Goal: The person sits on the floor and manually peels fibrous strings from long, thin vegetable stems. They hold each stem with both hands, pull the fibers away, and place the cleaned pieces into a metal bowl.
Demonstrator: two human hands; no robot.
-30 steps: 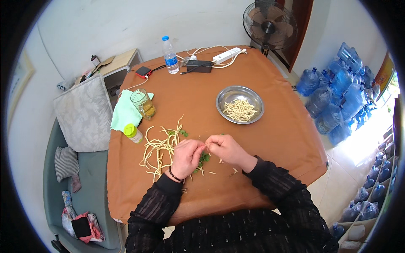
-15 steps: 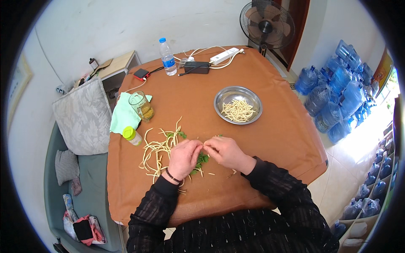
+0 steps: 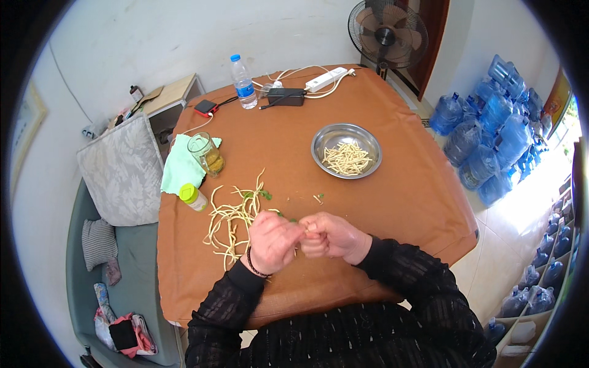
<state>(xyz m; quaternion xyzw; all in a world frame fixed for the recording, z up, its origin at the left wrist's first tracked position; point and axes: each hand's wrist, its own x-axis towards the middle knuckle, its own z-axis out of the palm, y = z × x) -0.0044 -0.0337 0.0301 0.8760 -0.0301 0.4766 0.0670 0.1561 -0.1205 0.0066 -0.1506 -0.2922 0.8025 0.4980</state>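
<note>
Our left hand (image 3: pixel 272 242) and right hand (image 3: pixel 334 237) meet, fingers curled; whether they grip anything, we cannot tell. Beans (image 3: pixel 232 222) lie beside our left, cut pieces (image 3: pixel 346 161) in the bowl (image 3: pixel 372 146). Open room reaches the worktop's (image 3: pixel 408 196) right edge. The bottle's (image 3: pixel 243 80) blue label is unreadable.

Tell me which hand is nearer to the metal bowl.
Right. The right hand is on the near side of the metal bowl, slightly left of its middle; the left hand is also nearer the body, but farther left.
</note>
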